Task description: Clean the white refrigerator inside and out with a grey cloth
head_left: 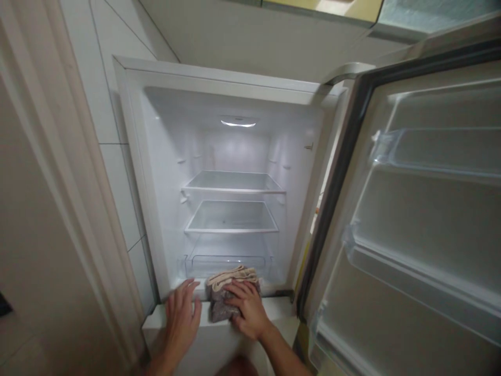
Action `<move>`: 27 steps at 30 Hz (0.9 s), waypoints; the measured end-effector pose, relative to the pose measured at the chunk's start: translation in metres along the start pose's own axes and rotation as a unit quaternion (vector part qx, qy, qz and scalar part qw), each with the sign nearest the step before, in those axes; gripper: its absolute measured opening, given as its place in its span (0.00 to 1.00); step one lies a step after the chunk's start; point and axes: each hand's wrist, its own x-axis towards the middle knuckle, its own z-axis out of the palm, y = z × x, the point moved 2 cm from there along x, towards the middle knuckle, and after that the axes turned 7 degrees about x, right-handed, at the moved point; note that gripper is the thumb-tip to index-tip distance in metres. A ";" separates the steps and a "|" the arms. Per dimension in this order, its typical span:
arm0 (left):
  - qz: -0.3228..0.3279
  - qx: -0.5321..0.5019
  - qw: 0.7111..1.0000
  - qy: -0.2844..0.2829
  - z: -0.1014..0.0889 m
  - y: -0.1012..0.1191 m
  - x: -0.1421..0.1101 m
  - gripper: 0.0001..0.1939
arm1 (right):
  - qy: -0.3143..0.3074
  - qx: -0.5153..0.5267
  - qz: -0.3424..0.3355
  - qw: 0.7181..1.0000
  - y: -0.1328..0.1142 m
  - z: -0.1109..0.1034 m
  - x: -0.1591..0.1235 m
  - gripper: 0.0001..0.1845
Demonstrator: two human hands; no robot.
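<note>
A folded cloth point(224, 310), beige on top and mottled grey-brown below, lies over the front edge at the bottom of an open fridge point(143, 198). My right hand point(247, 308) grips it from the right, its fingers spread across the folds. Just left of the cloth, my left hand point(182, 313) rests on the white ledge with fingers stretched out and nothing in them. Behind the cloth stands a clear drawer point(199, 267), its front partly covered by the cloth and my hands.
Inside are an upper glass shelf point(235, 181) and a lower glass shelf point(230, 216), with a lit lamp point(238, 124) above. The fridge door point(422, 224) stands wide open on the right, carrying clear bins. A tiled wall point(115, 183) runs close along the left.
</note>
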 end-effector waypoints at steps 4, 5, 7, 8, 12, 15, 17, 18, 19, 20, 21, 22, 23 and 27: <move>0.078 0.020 0.992 -0.100 0.003 0.061 0.079 0.21 | 0.044 -0.011 0.058 0.997 0.017 -0.019 -0.025 0.35; 0.097 0.022 0.988 -0.116 0.007 0.070 0.093 0.20 | 0.051 -0.011 0.063 0.997 0.019 -0.020 -0.030 0.35; 0.130 0.024 0.981 -0.145 0.016 0.080 0.110 0.17 | 0.078 -0.011 0.078 0.994 0.021 -0.019 -0.038 0.34; 0.142 0.027 0.977 -0.158 0.021 0.082 0.115 0.15 | 0.095 -0.010 0.087 0.992 0.022 -0.017 -0.041 0.34; 0.160 0.037 0.971 -0.177 0.039 0.082 0.118 0.13 | 0.128 -0.007 0.090 0.988 0.025 -0.008 -0.045 0.32; 0.151 0.027 0.975 -0.161 0.046 0.082 0.108 0.17 | 0.119 -0.010 0.081 0.989 0.028 -0.006 -0.043 0.33; 0.138 0.012 0.981 -0.139 0.046 0.076 0.093 0.21 | 0.114 -0.014 0.083 0.990 0.030 -0.006 -0.043 0.35; 0.130 0.004 0.984 -0.125 0.044 0.069 0.082 0.22 | 0.111 -0.017 0.084 0.990 0.030 -0.007 -0.043 0.36; 0.120 -0.001 0.987 -0.110 0.042 0.059 0.069 0.23 | 0.108 -0.018 0.085 0.990 0.030 -0.008 -0.043 0.36; 0.109 -0.004 0.989 -0.098 0.039 0.044 0.053 0.24 | 0.104 -0.020 0.085 0.991 0.030 -0.009 -0.044 0.36; 0.094 -0.002 0.992 -0.084 0.036 0.026 0.035 0.25 | 0.097 -0.022 0.086 0.991 0.030 -0.010 -0.045 0.36; 0.080 0.002 0.994 -0.076 0.034 0.005 0.015 0.26 | 0.090 -0.025 0.086 0.992 0.029 -0.011 -0.046 0.36; 0.068 0.008 0.995 -0.068 0.033 -0.017 -0.006 0.25 | 0.081 -0.031 0.085 0.993 0.028 -0.013 -0.048 0.36; 0.119 0.019 0.992 -0.024 0.038 -0.092 -0.083 0.20 | 0.029 -0.056 0.063 0.996 0.017 -0.016 -0.049 0.37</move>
